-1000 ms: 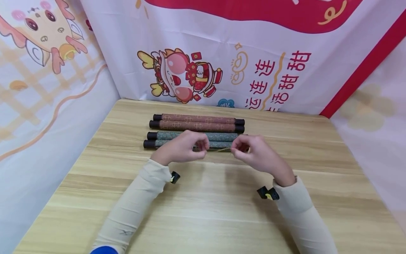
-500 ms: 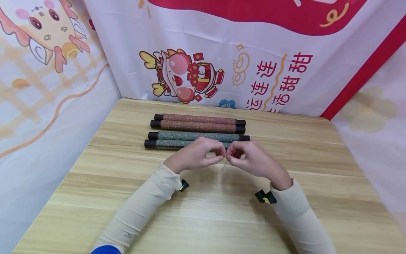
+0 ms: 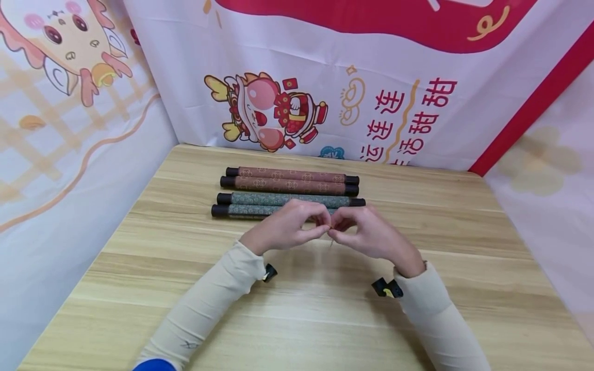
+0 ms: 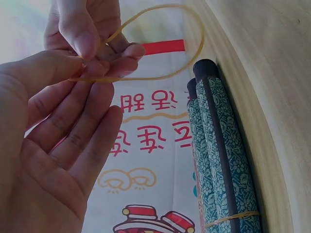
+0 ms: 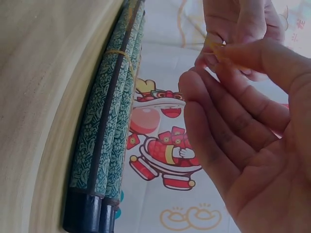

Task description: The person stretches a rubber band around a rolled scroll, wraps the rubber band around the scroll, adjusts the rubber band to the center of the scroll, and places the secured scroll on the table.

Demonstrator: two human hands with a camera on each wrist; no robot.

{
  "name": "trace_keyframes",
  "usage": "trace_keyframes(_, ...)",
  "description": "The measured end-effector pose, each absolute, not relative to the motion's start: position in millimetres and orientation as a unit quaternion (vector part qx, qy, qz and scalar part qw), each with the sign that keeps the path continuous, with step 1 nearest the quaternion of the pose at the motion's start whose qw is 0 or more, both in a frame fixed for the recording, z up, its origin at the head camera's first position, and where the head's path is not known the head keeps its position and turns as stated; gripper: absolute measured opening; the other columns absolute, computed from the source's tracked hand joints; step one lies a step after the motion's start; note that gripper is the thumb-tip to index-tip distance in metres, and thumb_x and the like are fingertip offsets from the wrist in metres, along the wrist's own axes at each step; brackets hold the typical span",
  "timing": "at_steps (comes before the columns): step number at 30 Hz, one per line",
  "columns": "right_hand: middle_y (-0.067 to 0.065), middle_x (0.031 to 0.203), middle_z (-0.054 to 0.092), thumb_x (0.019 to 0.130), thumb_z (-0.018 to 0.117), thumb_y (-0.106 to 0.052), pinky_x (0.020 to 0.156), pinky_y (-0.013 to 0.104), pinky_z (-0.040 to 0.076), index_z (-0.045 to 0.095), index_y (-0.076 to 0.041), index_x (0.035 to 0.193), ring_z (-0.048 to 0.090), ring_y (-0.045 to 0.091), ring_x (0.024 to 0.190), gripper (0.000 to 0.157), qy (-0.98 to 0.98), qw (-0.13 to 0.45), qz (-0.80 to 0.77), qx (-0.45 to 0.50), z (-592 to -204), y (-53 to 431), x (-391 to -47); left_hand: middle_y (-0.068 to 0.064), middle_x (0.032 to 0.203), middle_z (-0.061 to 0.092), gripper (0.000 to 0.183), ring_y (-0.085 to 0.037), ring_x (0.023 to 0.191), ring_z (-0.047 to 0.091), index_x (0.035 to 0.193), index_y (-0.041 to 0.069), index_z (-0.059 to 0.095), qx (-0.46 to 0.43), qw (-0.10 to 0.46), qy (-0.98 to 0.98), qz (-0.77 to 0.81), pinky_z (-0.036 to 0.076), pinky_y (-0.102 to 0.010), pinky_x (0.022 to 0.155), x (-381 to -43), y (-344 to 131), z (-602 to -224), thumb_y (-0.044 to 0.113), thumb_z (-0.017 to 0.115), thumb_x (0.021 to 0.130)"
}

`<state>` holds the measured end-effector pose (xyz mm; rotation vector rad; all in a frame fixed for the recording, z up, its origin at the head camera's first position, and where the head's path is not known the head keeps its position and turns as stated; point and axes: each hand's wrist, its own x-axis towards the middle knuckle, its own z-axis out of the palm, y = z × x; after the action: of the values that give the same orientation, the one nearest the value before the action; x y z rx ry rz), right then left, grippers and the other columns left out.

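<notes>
My left hand (image 3: 297, 226) and right hand (image 3: 364, 233) meet fingertip to fingertip just in front of a rolled green patterned scroll (image 3: 260, 199) with black rod ends. Between thumb and fingers, each hand pinches a thin yellow rubber band (image 4: 202, 36), which hangs out as a loose loop in the left wrist view. The pinched part of it is mostly hidden by the fingers. A second rubber band (image 5: 116, 52) circles the green scroll, whose two rods lie side by side.
Behind the green scroll lies a brown patterned scroll (image 3: 287, 184), also with black ends. Both are on a wooden table (image 3: 287, 319). A printed white cloth (image 3: 185, 77) hangs at the table's back edge, and more cloth flanks the sides.
The hands were apart with the rubber band stretched between them. My left hand has moved right and toward me to meet the right hand. Over the last half second they barely shift.
</notes>
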<state>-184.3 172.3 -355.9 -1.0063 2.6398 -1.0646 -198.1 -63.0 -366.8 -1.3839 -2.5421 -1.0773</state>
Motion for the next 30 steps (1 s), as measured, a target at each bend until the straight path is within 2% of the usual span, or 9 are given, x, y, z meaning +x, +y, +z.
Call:
trace_keyframes(4,0.000,0.095,0.076,0.099,0.073,-0.012,0.081,0.030,0.062,0.076,-0.012,0.098,0.071,0.010,0.086,0.003,0.860,0.034,-0.382,-0.335,-354.4,174.9,-186.3,0.002,0.098,0.076,0.007,-0.006,0.093,0.070,0.102,0.011,0.073,-0.443,0.034,-0.818,-0.366,0.062,-0.031,0.088,-199.7,-67.1,-362.9,0.013,0.067,0.103)
trace_keyframes(7,0.001,0.092,0.075,0.099,0.073,-0.012,0.075,0.027,0.060,0.075,-0.010,0.097,0.070,0.011,0.082,0.003,0.841,0.018,-0.428,-0.332,-352.3,178.9,-186.7,0.002,0.096,0.075,0.007,-0.006,0.091,0.069,0.101,0.008,0.073,-0.434,0.040,-0.821,-0.368,0.060,-0.026,0.086,-202.2,-71.8,-361.6,0.011,0.066,0.103)
trace_keyframes(14,0.004,0.085,0.071,0.102,0.069,-0.010,0.066,0.027,0.056,0.073,-0.007,0.100,0.068,0.015,0.075,0.005,0.810,0.024,-0.489,-0.322,-346.4,182.8,-184.7,0.004,0.097,0.074,0.005,-0.006,0.093,0.070,0.104,0.011,0.072,-0.418,0.025,-0.830,-0.369,0.061,-0.029,0.088,-205.1,-73.0,-365.2,0.013,0.068,0.102)
trace_keyframes(19,0.006,0.081,0.069,0.102,0.070,-0.013,0.061,0.026,0.053,0.074,-0.006,0.099,0.064,0.014,0.068,0.009,0.834,0.020,-0.457,-0.308,-346.6,183.9,-186.9,0.003,0.101,0.075,0.006,-0.007,0.097,0.071,0.107,0.013,0.072,-0.424,-0.005,-0.836,-0.349,0.062,-0.033,0.091,-207.6,-72.9,-368.5,0.015,0.069,0.102)
trace_keyframes(23,0.004,0.078,0.070,0.102,0.071,-0.018,0.057,0.025,0.050,0.076,-0.011,0.096,0.060,0.011,0.064,0.011,0.871,0.013,-0.398,-0.288,-345.3,188.7,-188.1,0.001,0.105,0.076,0.009,-0.011,0.100,0.072,0.109,0.011,0.073,-0.414,-0.019,-0.854,-0.314,0.062,-0.035,0.092,-215.1,-81.4,-363.3,0.014,0.070,0.101)
trace_keyframes(30,0.000,0.077,0.071,0.103,0.070,-0.018,0.057,0.026,0.050,0.076,-0.012,0.096,0.059,0.011,0.063,0.010,0.910,0.025,-0.325,-0.256,-341.6,200.1,-188.0,-0.010,0.127,0.073,0.028,-0.022,0.119,0.069,0.128,0.005,0.068,-0.363,-0.072,-0.900,-0.229,0.057,-0.043,0.104,-239.2,-102.7,-347.3,0.020,0.067,0.104)
